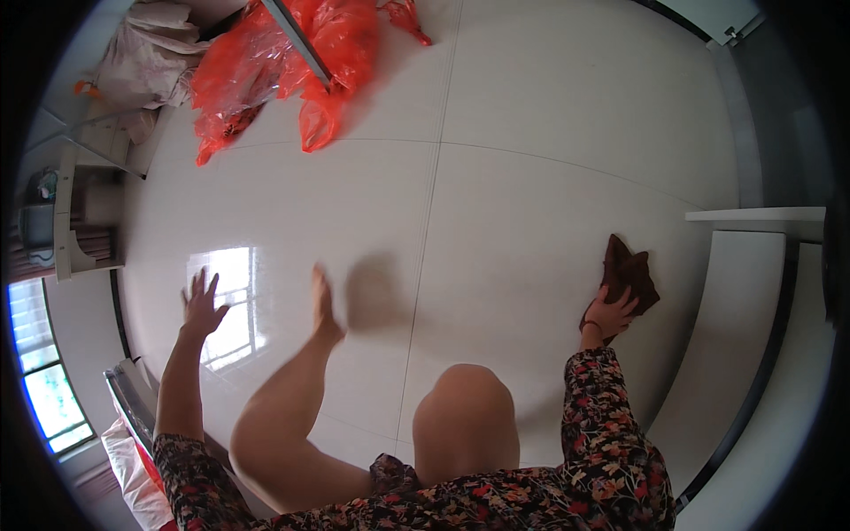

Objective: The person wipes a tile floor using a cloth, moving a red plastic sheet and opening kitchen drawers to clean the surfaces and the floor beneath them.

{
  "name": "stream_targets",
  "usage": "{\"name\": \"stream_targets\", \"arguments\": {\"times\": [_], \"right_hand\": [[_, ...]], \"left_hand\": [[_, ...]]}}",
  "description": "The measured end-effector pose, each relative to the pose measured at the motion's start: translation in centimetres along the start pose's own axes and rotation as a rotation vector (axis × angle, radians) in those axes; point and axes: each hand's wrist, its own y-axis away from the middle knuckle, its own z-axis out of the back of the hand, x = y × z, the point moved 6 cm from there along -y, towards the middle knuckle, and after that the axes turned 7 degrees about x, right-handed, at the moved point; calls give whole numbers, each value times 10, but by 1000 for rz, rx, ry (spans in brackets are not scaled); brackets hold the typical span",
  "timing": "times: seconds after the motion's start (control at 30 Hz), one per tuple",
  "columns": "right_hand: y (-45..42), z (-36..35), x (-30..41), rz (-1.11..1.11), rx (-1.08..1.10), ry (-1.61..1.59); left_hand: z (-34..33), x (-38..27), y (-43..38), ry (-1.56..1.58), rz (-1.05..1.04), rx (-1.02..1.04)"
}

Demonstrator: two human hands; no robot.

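Note:
My right hand [609, 314] lies palm down on a crumpled dark brown cloth [629, 267], its fingers spread over the near part and pressing it to the floor. The cloth's far corners fold up beyond my fingertips. Off to the left, my left hand [204, 306] has its fingers apart and nothing in it; whether it touches the floor cannot be told. It is near the bright window reflection on the glossy pale floor tiles [518, 219]. Between the two hands are my bare foot [323, 302] and a bent knee [467, 418].
Red plastic bags [345, 46] lie on the floor at the far left, with a grey metal bar [299, 41] in front. A white furniture panel [724, 318] borders the right side. Shelves [93, 219] and a folding metal frame [99, 147] stand along the left wall.

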Motion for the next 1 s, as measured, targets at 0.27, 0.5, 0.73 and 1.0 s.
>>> {"name": "stream_targets", "arguments": {"times": [0.27, 0.5, 0.73, 1.0], "right_hand": [[0, -7, -3, 37, -85, -56], [-10, -15, -20, 55, -114, -82], [-30, -13, -24, -177, -36, -338], [32, 73, 263, 485, -74, -442]], "left_hand": [[93, -250, -68, 197, -758, -358], [110, -378, -85, 77, -953, -518], [187, -375, -178, 249, -1219, -273], [251, -349, -340, 524, -834, -186]]}}
